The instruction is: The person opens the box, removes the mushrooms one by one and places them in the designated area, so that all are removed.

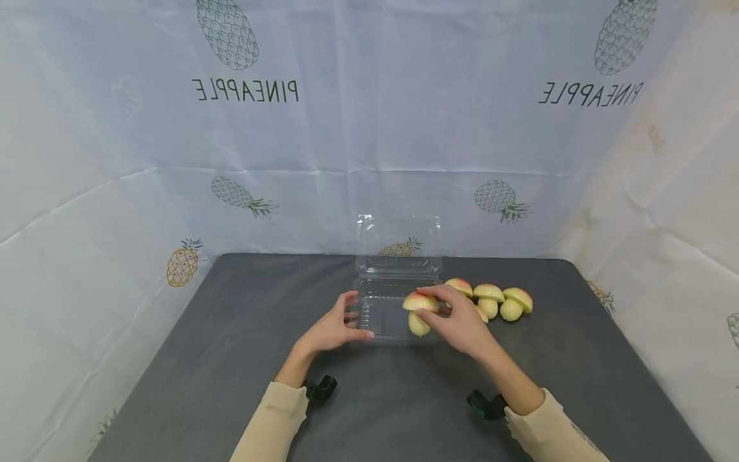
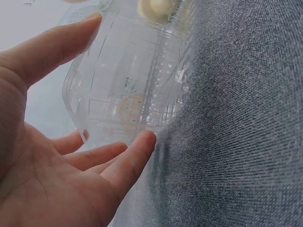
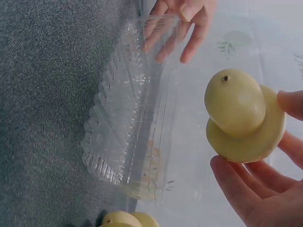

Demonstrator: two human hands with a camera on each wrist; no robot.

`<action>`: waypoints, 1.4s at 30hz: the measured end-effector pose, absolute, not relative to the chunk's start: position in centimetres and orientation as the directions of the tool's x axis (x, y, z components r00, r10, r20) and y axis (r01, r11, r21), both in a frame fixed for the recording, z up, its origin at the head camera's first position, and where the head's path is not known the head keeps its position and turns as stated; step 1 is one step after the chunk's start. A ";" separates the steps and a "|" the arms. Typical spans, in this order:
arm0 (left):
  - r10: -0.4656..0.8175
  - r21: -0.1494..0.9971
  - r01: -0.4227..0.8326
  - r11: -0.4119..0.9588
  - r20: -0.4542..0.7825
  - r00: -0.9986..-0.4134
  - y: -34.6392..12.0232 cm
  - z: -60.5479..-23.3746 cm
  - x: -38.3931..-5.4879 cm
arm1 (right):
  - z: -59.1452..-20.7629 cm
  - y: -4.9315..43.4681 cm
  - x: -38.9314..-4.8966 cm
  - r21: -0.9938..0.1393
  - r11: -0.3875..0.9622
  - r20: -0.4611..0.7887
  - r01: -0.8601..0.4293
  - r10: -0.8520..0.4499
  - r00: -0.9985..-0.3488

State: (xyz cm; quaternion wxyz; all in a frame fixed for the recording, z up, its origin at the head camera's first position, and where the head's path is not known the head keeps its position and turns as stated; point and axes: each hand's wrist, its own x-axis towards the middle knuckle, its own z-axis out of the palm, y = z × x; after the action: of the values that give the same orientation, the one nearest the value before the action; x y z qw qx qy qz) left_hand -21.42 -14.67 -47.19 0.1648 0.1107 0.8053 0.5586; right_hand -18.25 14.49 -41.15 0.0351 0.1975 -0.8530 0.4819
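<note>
A pale yellow mushroom-shaped piece [image 1: 419, 312], its cap blushed red, is held by my right hand [image 1: 458, 321] over the right half of a clear plastic clamshell box [image 1: 378, 321]. Thumb and fingertips grip the cap's edge; the rounded stem [image 3: 235, 101] points down, as the right wrist view shows. My left hand [image 1: 329, 327] is at the box's left end, fingers spread and loosely extended. Its thumb [image 2: 71, 40] lies along the rim and its fingertips [image 2: 147, 139] touch the outer wall near the corner. The box's lid [image 1: 398, 240] stands raised at the back.
To the right of the box, several similar mushroom-shaped pieces [image 1: 489, 293] sit close together, partly hidden by my right hand. The dark grey tabletop [image 1: 260, 289] ends at a white curtain [image 1: 369, 128] printed with pineapples.
</note>
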 end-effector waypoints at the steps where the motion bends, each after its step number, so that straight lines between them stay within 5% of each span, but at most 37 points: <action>1: 0.363 0.937 -0.005 0.350 -0.141 -0.921 -14.7 -47.2 -21.4 | -41.1 14.6 -18.1 -0.808 0.457 0.253 -0.371 -0.300 -0.920; 24: 0.370 0.942 -0.021 0.336 -0.153 -0.916 -14.8 -47.4 -21.4 | -41.3 18.8 -17.7 -0.814 0.434 0.286 -0.387 -0.280 -0.916; 42: 0.364 0.940 -0.016 0.340 -0.148 -0.920 -14.9 -47.4 -21.4 | -41.9 22.1 -17.5 -0.725 0.568 0.305 -0.388 -0.240 -0.921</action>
State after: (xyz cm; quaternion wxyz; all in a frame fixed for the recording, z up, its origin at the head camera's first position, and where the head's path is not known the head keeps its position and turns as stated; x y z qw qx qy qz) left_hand -21.44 -14.86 -47.44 0.1686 0.1084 0.8011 0.5640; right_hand -17.48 22.14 -41.87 0.0863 0.1784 -0.8813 0.4290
